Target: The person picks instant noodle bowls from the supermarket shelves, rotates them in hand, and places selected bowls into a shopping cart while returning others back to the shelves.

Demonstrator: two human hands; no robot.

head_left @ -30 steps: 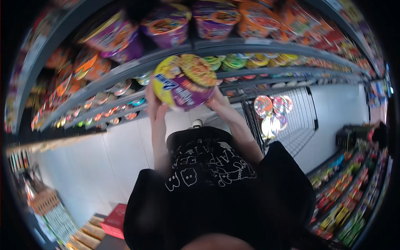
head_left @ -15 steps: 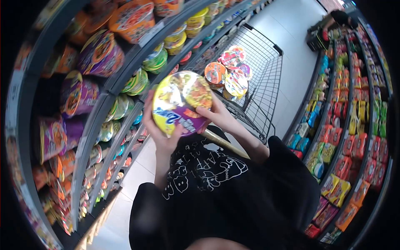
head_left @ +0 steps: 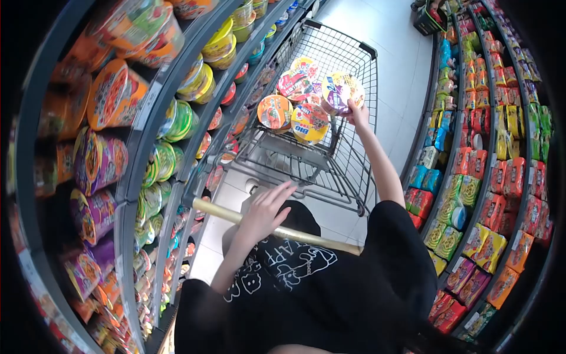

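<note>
My right hand (head_left: 358, 114) reaches into the shopping cart (head_left: 345, 40) and grips the edge of a yellow and purple instant noodle bowl (head_left: 342, 88). Several other noodle bowls sit around it: an orange one (head_left: 275, 111), a yellow and orange one (head_left: 310, 124) and a red and white one (head_left: 296, 85). Whether the held bowl rests on those below is hard to tell. Close to my body, my left hand (head_left: 266, 211) is open with its fingers stretched out, over the cart's gold handle bar (head_left: 318, 239). Nothing is in it.
On the left, a tall shelf (head_left: 127, 177) of noodle bowls and cups runs close beside the cart. Packets of noodles fill a shelf (head_left: 471, 194) along the right. A black basket (head_left: 429, 20) with a person partly visible is farther up the aisle.
The noodle bowl has moved from between both hands forward into the cart, held by my right hand alone. My left hand has let go and come down by the handle bar.
</note>
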